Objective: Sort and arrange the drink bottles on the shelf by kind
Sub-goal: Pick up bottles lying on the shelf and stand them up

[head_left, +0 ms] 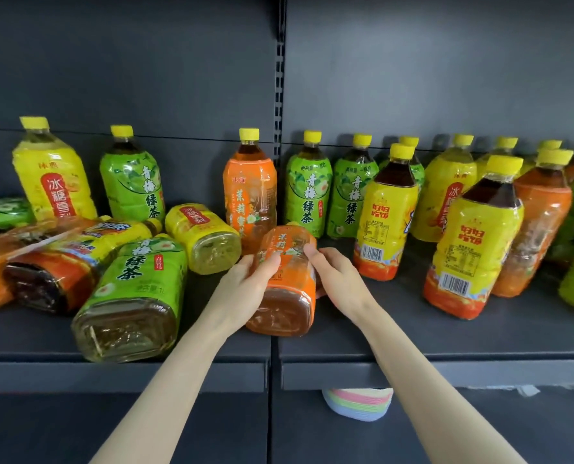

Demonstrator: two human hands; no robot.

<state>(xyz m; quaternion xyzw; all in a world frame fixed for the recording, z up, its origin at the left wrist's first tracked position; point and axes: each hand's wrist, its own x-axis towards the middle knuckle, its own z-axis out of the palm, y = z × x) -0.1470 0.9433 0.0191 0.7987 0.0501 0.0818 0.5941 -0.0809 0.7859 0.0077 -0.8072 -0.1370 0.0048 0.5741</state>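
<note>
**Item under handling.** An orange-labelled bottle (287, 283) lay on its side at the front middle of the shelf (480, 333). Its base faced the camera, just in front of a standing orange bottle (250, 195). Whether it rested on the deck or was lifted clear could not be told. The left hand (245, 289) gripped its left side with the digits curled over the label. The right hand (339, 279) gripped the right side, thumb on the label and fingers wrapped round, mostly hidden.

**Materials.** All bottles were clear plastic with squarish bodies, rounded shoulders and moulded bases. They were wrapped in glossy, wrinkled film and closed with ribbed yellow caps. The liquids ranged from pale yellow to dark brown. The shelf was matt dark grey sheet metal, and a slotted upright (280, 78) divided it into two bays.

**Count, left bay.** Three stood: a yellow-labelled bottle (54, 175), a green-labelled bottle (131, 182) and the standing orange bottle. At least five lay flat, among them a lying green bottle (135, 296) and a lying yellow bottle (205, 239). The rest overlapped at the left edge.

**Count, right bay.** At least nine yellow caps stood there, and the nearest belonged to a yellow-and-orange bottle (473, 249).

**Below.** One ribbed pastel stack (357, 405) sat on the lower level.
</note>
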